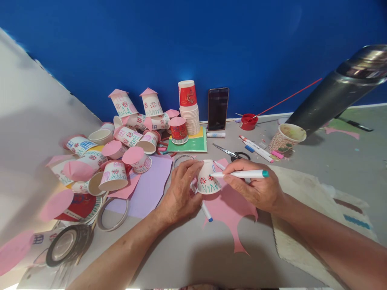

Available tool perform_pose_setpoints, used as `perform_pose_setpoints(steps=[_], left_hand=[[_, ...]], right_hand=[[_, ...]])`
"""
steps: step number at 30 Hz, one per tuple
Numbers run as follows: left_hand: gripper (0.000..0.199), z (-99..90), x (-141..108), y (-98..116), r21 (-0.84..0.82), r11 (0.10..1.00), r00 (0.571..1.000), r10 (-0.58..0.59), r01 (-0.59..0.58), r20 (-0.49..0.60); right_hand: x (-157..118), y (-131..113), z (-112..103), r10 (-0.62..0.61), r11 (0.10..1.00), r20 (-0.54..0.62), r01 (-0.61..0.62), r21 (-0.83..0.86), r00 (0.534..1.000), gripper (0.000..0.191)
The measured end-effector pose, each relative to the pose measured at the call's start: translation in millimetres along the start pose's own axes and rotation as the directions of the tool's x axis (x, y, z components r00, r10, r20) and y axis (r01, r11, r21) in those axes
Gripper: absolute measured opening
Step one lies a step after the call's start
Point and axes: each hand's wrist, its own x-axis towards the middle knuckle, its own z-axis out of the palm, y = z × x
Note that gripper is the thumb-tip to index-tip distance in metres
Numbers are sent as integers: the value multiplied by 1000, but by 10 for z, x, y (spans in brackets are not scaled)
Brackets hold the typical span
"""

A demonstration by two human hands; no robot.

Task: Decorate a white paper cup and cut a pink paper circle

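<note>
At the frame's lower center, we hold one paper cup (208,183), inverted; our left hand (181,193) grips its side. Our right hand (256,183) grips one green-capped marker (249,174), tip at the cup. At upper center, we count one upright phone (218,108); at center right, one pair of scissors (234,154).

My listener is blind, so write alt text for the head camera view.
Left hand steadies an upside-down paper cup while the right hand holds a green-capped marker to its drawn-on side. Decorated cups with pink paper tops crowd the left; scissors, a phone and a dark flask stand or lie beyond.
</note>
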Motion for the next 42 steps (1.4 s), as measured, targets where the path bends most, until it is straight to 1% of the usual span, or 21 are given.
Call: perform_pose_setpoints(steps=[4,11,17,23,26,32,36,39,42], left_hand=[[80,3,2,0,-9,1000,1000,14,-14,0],[79,-6,13,16,-7,1000,1000,13,-13,5],[81,-9,6,2,-8,1000,1000,4,-3,9],[80,-10,-4,0,0,1000,1000,-11,11,17],[77,-11,3,0,5,1000,1000,-10,10,8],[76,-15,1,0,11,999,999,-42,42,26],[74,-13,-6,2,0,999,999,-37,37,29],[77,-6,-13,-7,-2,999,999,-37,37,37],[78,-2,-19,-17,1,999,999,-38,38,38]], right_hand=[[-6,4,4,-31,999,2,31,-9,1000,10],[-5,3,1,-51,999,14,51,-19,999,9],[11,-9,-21,16,999,-29,-18,-41,999,12],[11,-2,-29,32,999,13,-32,-36,999,13],[8,-14,-48,49,998,-6,-49,-46,999,13],[10,-24,-58,20,999,-8,-20,-37,1000,14],[8,-6,-28,2,1000,6,-2,-20,1000,11],[7,-3,-19,-9,1000,27,10,-21,1000,11],[9,-14,-29,0,999,15,0,-35,1000,12]])
